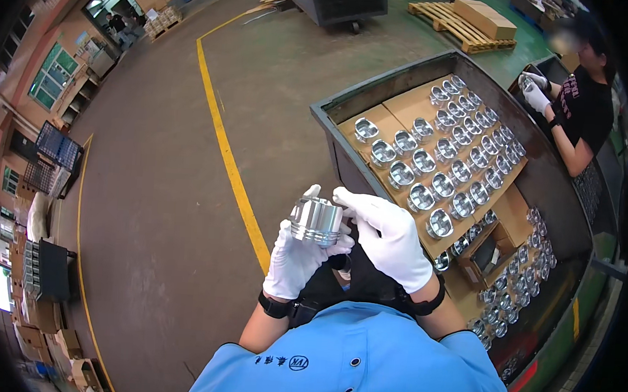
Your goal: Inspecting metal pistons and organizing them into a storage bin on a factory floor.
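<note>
In front of my body is a shiny metal piston [316,220], its ring grooves toward the lower end. My white-gloved left hand [289,265] is closed around it from below and the left. My right hand [392,238], also gloved in white, has bent fingers against the piston's right side and upper edge; its exact fingertip contact is partly hidden. Close by on the right, rows of similar pistons [422,197] stand on a cardboard sheet [380,121] inside a large dark metal bin [324,112].
More pistons [513,284] lie lower in the bin beside an open cardboard box [476,267]. Beyond it, a person [585,105] in white gloves holds a metal part. A wooden pallet [447,23] and a dark wheeled cart [336,3] stand farther off. Yellow lines [221,129] mark the floor.
</note>
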Motion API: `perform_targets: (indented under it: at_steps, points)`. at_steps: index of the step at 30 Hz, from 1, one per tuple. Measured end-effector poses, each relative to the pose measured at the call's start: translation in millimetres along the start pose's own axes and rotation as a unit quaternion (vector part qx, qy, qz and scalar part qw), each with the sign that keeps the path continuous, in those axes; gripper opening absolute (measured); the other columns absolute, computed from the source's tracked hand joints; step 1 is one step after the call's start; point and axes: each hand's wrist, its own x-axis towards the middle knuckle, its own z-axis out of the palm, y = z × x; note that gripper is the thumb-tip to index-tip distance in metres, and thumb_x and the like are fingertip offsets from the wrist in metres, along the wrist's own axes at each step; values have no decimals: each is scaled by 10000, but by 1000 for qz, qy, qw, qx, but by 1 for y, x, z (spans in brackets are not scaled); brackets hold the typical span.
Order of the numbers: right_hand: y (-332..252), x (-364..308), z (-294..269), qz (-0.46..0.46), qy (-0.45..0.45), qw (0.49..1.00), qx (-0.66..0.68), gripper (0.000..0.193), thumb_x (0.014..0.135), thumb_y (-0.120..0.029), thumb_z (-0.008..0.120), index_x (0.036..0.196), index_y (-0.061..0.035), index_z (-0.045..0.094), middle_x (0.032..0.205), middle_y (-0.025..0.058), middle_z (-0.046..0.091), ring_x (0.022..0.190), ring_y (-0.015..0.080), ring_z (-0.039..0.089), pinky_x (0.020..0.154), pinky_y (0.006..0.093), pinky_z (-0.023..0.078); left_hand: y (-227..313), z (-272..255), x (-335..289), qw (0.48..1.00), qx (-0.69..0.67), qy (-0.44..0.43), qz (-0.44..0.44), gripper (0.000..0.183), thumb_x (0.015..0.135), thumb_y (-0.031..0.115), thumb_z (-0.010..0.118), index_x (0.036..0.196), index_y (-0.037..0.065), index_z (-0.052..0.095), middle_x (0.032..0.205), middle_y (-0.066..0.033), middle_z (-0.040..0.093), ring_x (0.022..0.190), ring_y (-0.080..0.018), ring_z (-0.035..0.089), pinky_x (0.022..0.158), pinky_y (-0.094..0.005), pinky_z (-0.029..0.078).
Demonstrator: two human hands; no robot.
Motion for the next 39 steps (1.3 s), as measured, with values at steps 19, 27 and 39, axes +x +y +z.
perform_targets:
  at_steps: [19,27,39]
  points:
    - [-8,-1,5,-78,-57,992,-79,650,812,-48,696,1432,35,516,1193,186,674,1052,346,655,939,401,521,1,3,-7,990,45,103,85,1106,781,547,838,1596,131,217,1363,-137,547,1266,-327,593,985,-525,567]
    - [-7,0,9,-89,-46,989,-105,771,737,-104,818,1444,-14,523,1164,120,696,982,287,663,881,384,527,11,27,-9,987,89,94,91,1086,761,449,871,1590,99,262,1345,-74,579,1242,-233,606,1047,-435,532]
    - [-11,-1,10,-113,-22,984,-134,785,688,-100,856,1418,-73,568,1203,87,691,1004,263,665,896,360,518,4,7,-14,955,218,97,175,1230,694,364,953,1613,111,176,1400,-133,504,1256,-288,589,1037,-444,530]
